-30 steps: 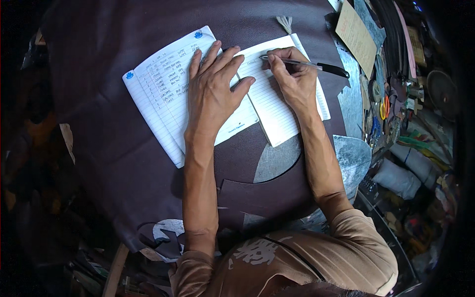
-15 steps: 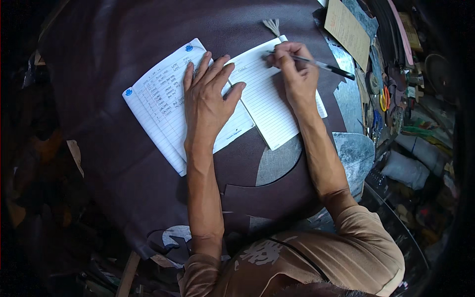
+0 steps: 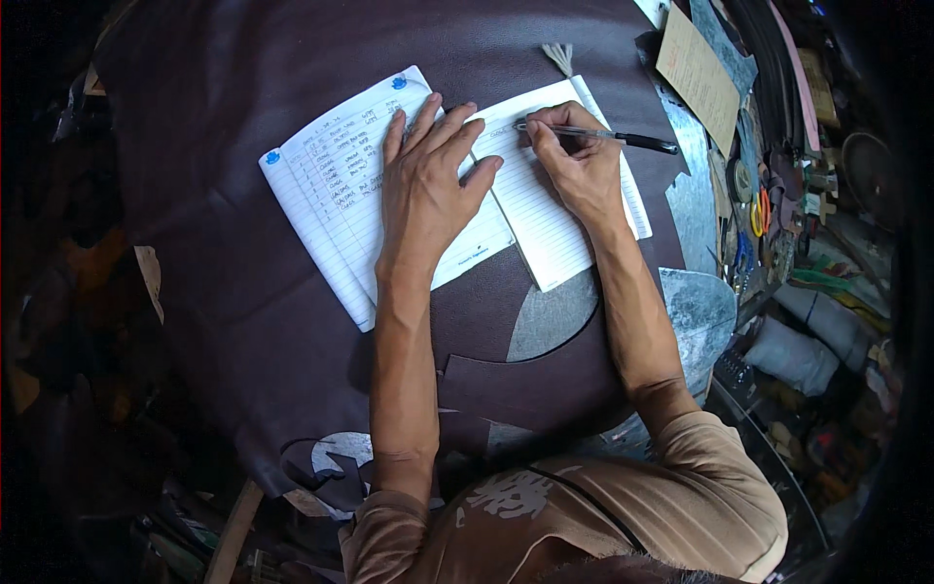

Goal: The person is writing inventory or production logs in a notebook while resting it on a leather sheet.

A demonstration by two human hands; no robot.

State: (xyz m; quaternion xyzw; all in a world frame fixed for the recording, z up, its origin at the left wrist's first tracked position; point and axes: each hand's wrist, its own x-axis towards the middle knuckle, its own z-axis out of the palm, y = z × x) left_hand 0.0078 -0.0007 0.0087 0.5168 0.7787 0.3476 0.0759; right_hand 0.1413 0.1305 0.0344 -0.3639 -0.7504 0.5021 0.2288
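Observation:
My right hand (image 3: 582, 165) grips a pen (image 3: 623, 137) with a clear barrel and black cap end, its tip at a line near the top of a small lined notepad (image 3: 545, 238). A little handwriting shows beside the tip. My left hand (image 3: 438, 180) lies flat with fingers spread across a larger open notebook (image 3: 321, 234) and reaches the notepad's left edge. Handwritten rows fill the notebook's upper part, and blue marks sit at its two far corners. Part of its page is hidden under my left hand and forearm.
Dark brown leather (image 3: 214, 321) covers the work surface, with cut edges near me. A grey tassel (image 3: 558, 58) lies beyond the notepad. To the right are a brown card (image 3: 697, 80), orange-handled scissors (image 3: 761, 212) and cluttered tools. A pale bundle (image 3: 793, 355) sits lower right.
My right hand has lowered the pen's tip onto the notepad's writing and turned the pen flatter. The whole view has shifted slightly; my left hand stays spread on the notebook.

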